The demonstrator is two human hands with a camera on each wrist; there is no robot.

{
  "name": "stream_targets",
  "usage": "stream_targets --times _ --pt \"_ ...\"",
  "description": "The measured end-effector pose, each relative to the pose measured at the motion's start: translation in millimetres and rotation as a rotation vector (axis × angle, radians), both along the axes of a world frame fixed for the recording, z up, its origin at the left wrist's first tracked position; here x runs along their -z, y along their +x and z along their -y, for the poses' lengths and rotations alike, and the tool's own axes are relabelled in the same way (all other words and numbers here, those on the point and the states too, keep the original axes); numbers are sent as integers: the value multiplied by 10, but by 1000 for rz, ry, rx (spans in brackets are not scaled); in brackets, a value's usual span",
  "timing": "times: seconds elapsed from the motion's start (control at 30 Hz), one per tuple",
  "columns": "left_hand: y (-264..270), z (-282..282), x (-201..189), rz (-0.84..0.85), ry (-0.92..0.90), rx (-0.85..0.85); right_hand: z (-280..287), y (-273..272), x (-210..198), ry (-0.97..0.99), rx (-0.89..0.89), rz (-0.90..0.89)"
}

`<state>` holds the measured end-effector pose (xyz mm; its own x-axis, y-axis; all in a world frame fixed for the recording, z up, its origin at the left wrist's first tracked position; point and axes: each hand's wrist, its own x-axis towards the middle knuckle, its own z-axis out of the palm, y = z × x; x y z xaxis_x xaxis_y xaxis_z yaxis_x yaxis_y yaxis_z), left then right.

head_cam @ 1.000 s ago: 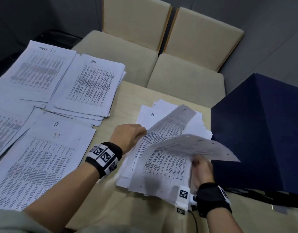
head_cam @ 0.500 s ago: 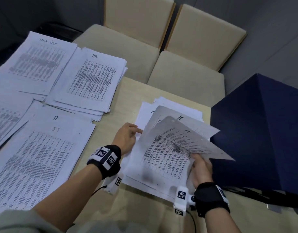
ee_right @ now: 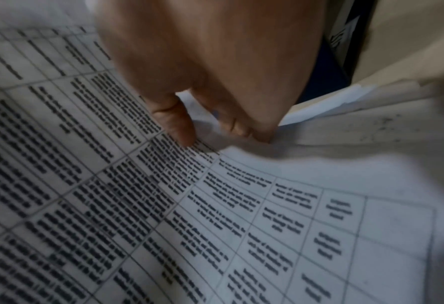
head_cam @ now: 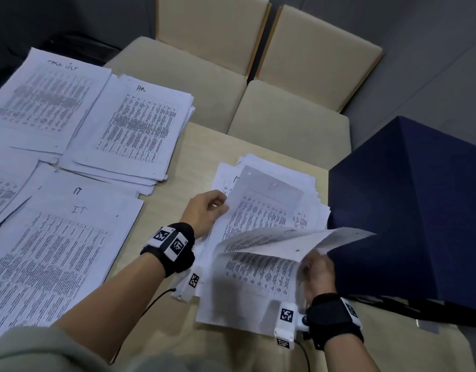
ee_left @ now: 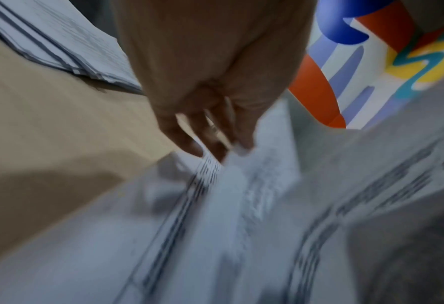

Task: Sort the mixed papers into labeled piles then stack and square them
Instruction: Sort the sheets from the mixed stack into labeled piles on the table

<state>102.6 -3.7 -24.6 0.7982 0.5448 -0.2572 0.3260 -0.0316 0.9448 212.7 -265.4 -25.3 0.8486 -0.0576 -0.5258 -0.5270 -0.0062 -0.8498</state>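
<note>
The mixed paper pile (head_cam: pixel 239 299) lies on the wooden table (head_cam: pixel 193 149) between my hands. My left hand (head_cam: pixel 208 210) pinches the left edge of a raised printed sheet (head_cam: pixel 261 200); in the left wrist view its fingertips (ee_left: pixel 215 148) close on that blurred paper edge. My right hand (head_cam: pixel 316 267) holds up the right side of a curled sheet (head_cam: pixel 285 237); in the right wrist view the thumb (ee_right: pixel 176 125) lies on a table-printed page (ee_right: pixel 215 226) and the fingers tuck under the lifted paper. Sorted piles lie to the left: "Task list" (head_cam: pixel 43 103), "HA" (head_cam: pixel 134 124), "IT" (head_cam: pixel 56 251).
A dark blue box (head_cam: pixel 414 210) stands right against the mixed pile and my right hand. Two beige chairs (head_cam: pixel 183 76) (head_cam: pixel 290 116) sit beyond the table's far edge. A strip of bare table runs between the "IT" pile and the mixed pile.
My left hand went from resting on the pile to pinching a sheet's left edge. The sheets my right hand held high have separated, and the curled one now hangs lower toward the right.
</note>
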Motion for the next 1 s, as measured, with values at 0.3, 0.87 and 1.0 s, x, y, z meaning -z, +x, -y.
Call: stream_targets --times 0.3,0.87,1.0 --pt "-114 -74 -163 80 -242 124 -87 -77 -9 -53 -151 159" --pt "-90 -177 43 -320 323 27 -116 -55 -195 129 -127 27" --pt "-172 -202 5 -68 130 166 -99 -39 -136 135 -88 -79"
